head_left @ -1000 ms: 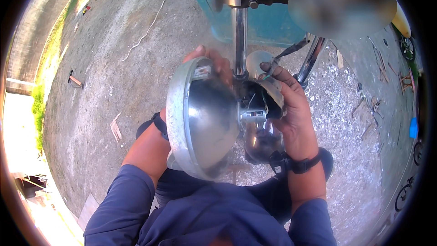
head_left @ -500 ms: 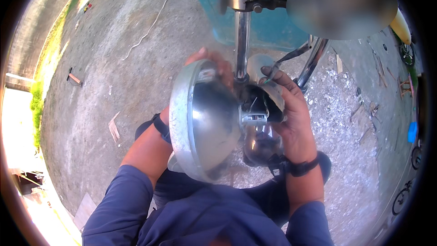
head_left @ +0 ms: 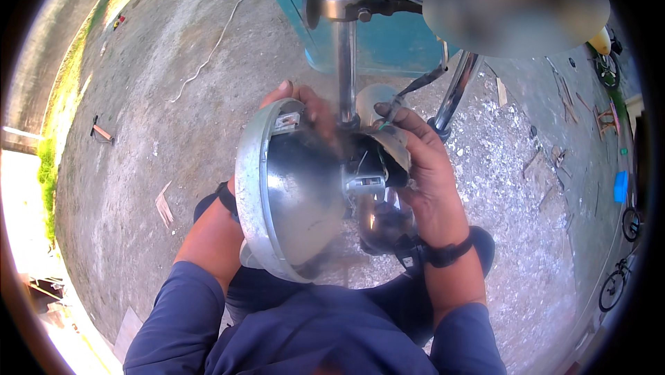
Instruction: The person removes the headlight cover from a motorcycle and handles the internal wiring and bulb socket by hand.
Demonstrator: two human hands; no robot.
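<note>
A round headlight (head_left: 298, 195) with a pale silver rim and a shiny dark back is tilted on its side in front of me. My left hand (head_left: 310, 106) holds it from the rim side, its fingers curled over the top edge and partly smeared. From the headlight's back sticks a small metal bulb socket (head_left: 365, 183). My right hand (head_left: 431, 160) is closed on a dark, ragged-edged cover (head_left: 389, 146) beside the socket, thumb and fingers near a thin wire. Below the socket sits a rounded shiny metal part (head_left: 385, 222).
Chrome fork tubes (head_left: 344, 63) stand just beyond my hands, with a teal panel (head_left: 388, 49) behind. A dark cable (head_left: 424, 81) runs down toward my right hand. On the concrete ground lie a pale cord (head_left: 213, 49), a hammer-like tool (head_left: 102, 131) and a wood scrap (head_left: 164, 205).
The whole view has shifted, so the fork, headlight and hands appear slightly further left. My left fingers have moved a little at the headlight's top; both hands keep their holds.
</note>
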